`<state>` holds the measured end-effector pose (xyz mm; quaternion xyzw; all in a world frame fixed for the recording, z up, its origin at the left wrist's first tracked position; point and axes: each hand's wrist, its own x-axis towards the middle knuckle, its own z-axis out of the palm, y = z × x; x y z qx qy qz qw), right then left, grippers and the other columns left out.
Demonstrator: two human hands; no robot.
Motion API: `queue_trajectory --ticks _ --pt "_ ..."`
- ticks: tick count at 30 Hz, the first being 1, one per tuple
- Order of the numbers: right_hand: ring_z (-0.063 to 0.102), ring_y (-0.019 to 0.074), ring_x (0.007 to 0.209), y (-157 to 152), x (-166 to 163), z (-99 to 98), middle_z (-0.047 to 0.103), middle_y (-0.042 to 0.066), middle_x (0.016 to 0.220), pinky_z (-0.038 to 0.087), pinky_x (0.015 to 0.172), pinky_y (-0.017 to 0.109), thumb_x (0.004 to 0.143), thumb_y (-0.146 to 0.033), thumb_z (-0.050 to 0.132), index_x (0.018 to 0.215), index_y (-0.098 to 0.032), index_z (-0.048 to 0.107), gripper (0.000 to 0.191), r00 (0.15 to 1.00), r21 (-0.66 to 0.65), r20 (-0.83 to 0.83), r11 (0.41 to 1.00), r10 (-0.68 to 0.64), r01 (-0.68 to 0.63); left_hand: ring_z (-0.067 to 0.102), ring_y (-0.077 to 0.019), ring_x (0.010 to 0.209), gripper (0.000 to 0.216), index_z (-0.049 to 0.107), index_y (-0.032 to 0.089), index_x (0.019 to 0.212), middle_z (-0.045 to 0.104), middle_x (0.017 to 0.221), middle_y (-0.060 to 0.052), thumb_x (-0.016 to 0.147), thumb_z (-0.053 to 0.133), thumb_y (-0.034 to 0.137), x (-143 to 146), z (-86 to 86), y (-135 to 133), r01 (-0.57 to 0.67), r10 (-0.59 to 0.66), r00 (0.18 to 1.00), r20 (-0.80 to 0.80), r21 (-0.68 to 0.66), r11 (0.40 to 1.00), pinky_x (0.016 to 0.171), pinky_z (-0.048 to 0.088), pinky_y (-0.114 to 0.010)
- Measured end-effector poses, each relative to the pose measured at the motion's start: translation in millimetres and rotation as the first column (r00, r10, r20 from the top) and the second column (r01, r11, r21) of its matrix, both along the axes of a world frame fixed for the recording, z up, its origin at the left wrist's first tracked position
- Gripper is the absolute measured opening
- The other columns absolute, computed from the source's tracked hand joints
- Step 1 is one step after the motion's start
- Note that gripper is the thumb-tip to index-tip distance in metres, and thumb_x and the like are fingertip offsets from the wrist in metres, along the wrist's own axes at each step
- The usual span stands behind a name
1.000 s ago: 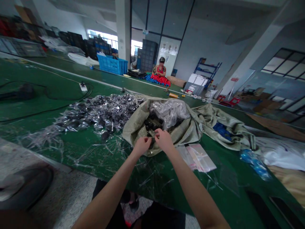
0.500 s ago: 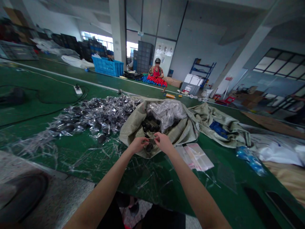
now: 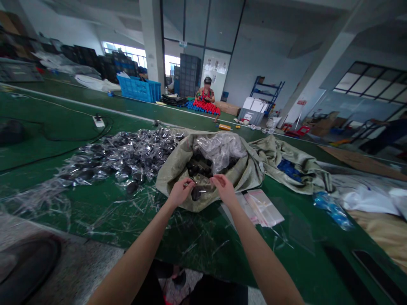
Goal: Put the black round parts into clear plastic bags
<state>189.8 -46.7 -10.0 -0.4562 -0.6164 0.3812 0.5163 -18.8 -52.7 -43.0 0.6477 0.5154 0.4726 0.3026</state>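
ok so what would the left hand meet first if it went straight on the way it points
Most likely the clear plastic bag that the left hand seems to pinch, then the dark round pieces inside the open sack, though depth is hard to judge from this one view.

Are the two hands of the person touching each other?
No, a gap shows between the left hand and the right hand at the open sack.

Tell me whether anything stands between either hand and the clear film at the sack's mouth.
Nothing visible does: the left hand and right hand both pinch the clear film. The crumpled plastic lies farther back, in the sack.
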Motion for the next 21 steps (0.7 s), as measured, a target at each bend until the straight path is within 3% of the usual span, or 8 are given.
queue_trajectory --ticks 3,7,11,17,21 --pt "0.066 0.0197 0.089 -14.8 -2.2 -3.4 0.070 0.005 0.093 0.051 0.087 0.036 0.079 -0.048 0.064 0.095 -0.021 0.063 0.031 0.989 -0.013 -0.147 1.000 -0.003 0.001 0.058 -0.0132 0.061 0.026 0.065 0.017 0.081 0.068 0.077 -0.002 0.084 0.053 0.039 1.5 12.8 -5.3 -0.109 0.109 0.992 0.056 -0.001 0.994 0.061 0.045 -0.023" --pt "0.065 0.0184 0.087 -32.5 -11.4 -10.7 0.069 0.004 0.090 0.051 0.086 0.034 0.074 -0.043 0.072 0.093 -0.020 0.065 0.031 0.989 -0.018 -0.147 1.000 0.014 -0.016 0.058 -0.0134 0.064 0.024 0.065 0.017 0.081 0.068 0.078 -0.002 0.082 0.055 0.038 4.3 21.4 -8.9 -0.170 0.169 0.983 0.070 0.004 0.986 0.063 0.045 -0.023" --pt "0.065 0.0178 0.080 -32.7 -20.8 -14.0 0.069 0.003 0.084 0.051 0.081 0.033 0.074 -0.040 0.072 0.086 -0.020 0.066 0.025 0.988 -0.023 -0.142 0.998 -0.060 0.058 0.060 -0.0150 0.070 0.024 0.065 0.017 0.080 0.069 0.078 -0.002 0.081 0.056 0.039 7.7 25.4 -11.7 -0.180 0.179 0.978 0.108 0.002 0.984 0.067 0.046 -0.024" --pt "0.063 0.0172 0.073 -25.8 -22.1 -10.1 0.068 0.001 0.073 0.051 0.075 0.032 0.070 -0.038 0.073 0.074 -0.020 0.064 0.020 0.968 -0.073 -0.228 0.993 -0.102 0.088 0.059 -0.0151 0.069 0.025 0.066 0.016 0.076 0.069 0.075 -0.003 0.077 0.059 0.040 1.4 29.0 -15.6 -0.119 0.124 0.975 0.186 -0.041 0.992 0.065 0.045 -0.024" --pt "0.064 0.0171 0.074 -27.9 -23.2 -9.6 0.068 0.002 0.073 0.051 0.077 0.033 0.073 -0.041 0.072 0.071 -0.020 0.062 0.024 0.937 -0.117 -0.344 0.993 -0.064 0.025 0.048 -0.0100 0.050 0.033 0.065 0.014 0.073 0.060 0.060 -0.001 0.073 0.066 0.047 -3.9 24.7 -18.3 0.020 0.037 0.939 0.341 -0.163 0.986 0.047 0.035 -0.021"
